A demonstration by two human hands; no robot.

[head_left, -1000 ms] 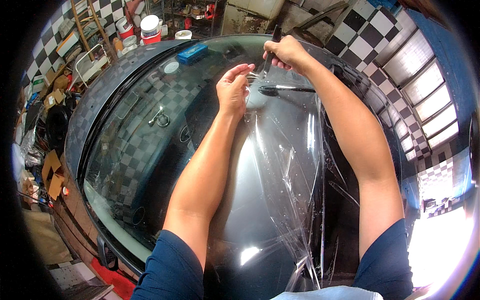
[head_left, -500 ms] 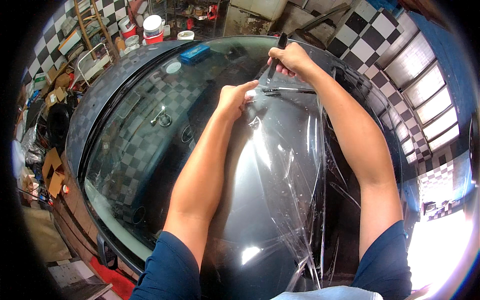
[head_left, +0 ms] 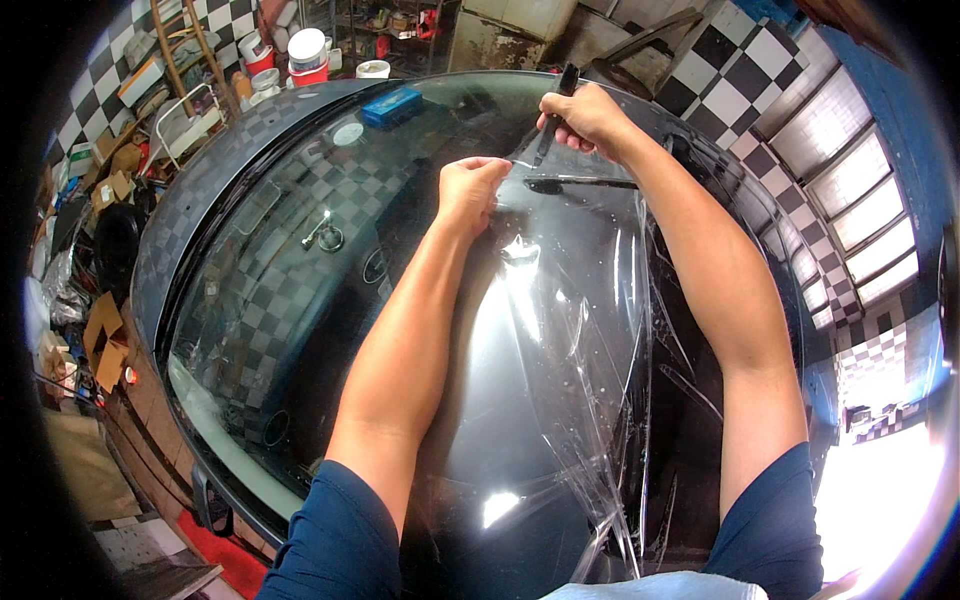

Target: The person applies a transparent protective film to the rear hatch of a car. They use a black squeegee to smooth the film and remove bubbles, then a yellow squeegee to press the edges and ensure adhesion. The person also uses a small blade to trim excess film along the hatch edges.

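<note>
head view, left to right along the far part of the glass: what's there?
White buckets → blue box on the car's glass → left hand pinching the clear film → right hand gripping a dark tool → checkered wall.

Clear film [head_left: 570,330] — wet, wrinkled — draped over dark car glass [head_left: 300,300]; black blade [head_left: 555,105] upright.

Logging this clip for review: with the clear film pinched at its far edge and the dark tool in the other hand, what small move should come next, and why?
Probably a short draw of the dark tool along the film's far edge. The right hand has it in its grip at that edge, while the left hand pinches the clear film beside it, holding it taut over the car glass. Loose creased film hangs nearer the person.
</note>
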